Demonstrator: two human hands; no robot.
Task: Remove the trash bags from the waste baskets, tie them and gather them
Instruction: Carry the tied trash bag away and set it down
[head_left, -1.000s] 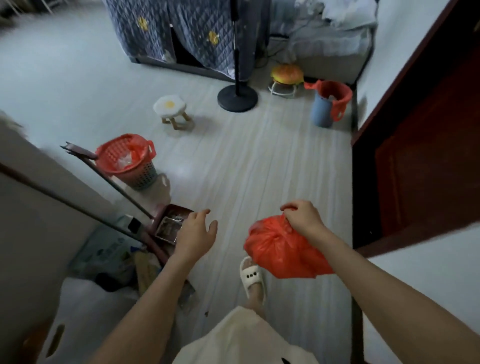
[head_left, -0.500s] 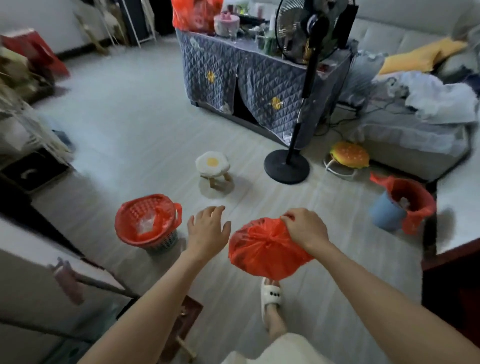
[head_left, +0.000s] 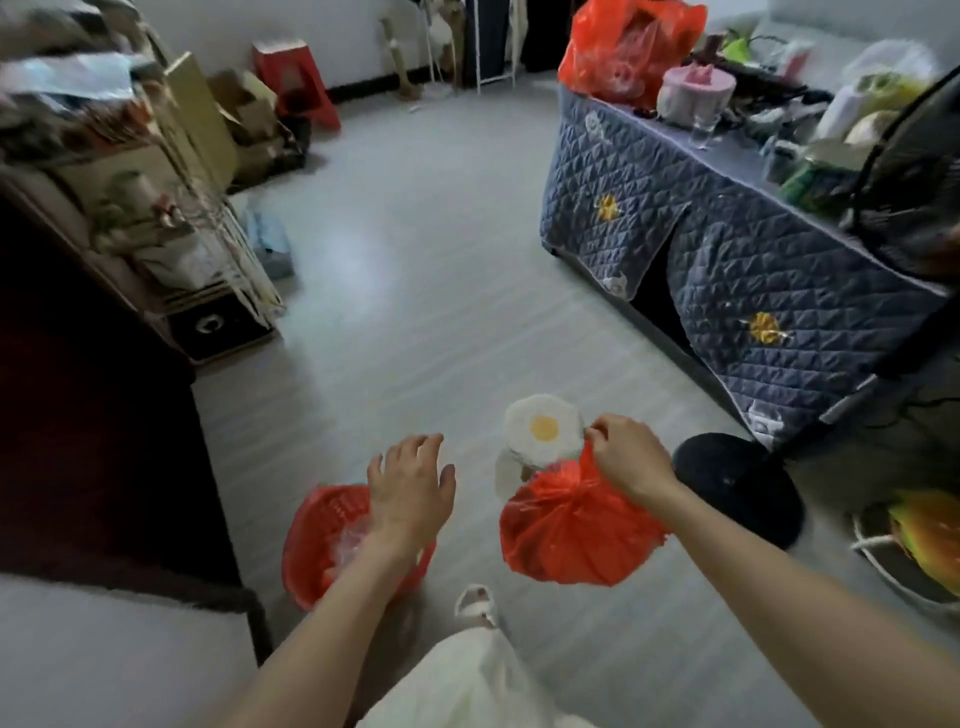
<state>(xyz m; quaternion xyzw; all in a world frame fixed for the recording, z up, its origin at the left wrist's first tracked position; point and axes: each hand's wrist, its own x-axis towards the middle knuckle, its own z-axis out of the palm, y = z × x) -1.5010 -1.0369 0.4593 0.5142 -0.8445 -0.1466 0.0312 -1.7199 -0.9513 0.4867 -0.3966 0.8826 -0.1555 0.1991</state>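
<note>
A tied red trash bag (head_left: 571, 525) hangs in the air from my right hand (head_left: 626, 454), which pinches its knotted top. My left hand (head_left: 410, 488) hovers with spread, relaxed fingers and holds nothing. It is just above the far rim of a red lattice waste basket (head_left: 306, 540) on the floor at the lower left. A red liner with clear plastic inside shows in that basket, partly hidden by my left forearm. Another full red bag (head_left: 623, 47) sits on the quilted table at the top right.
A small fried-egg stool (head_left: 543, 428) stands right behind the hanging bag. A fan's black base (head_left: 737, 483) is to the right, with the quilted blue table (head_left: 753, 270) behind it. Cluttered shelves (head_left: 156, 208) and a dark cabinet (head_left: 93, 415) line the left. My sandalled foot (head_left: 475, 605) is below.
The view has swung left and forward. The red basket now lies directly under my left hand. The bag still hangs from my right hand, now in front of the egg stool.
</note>
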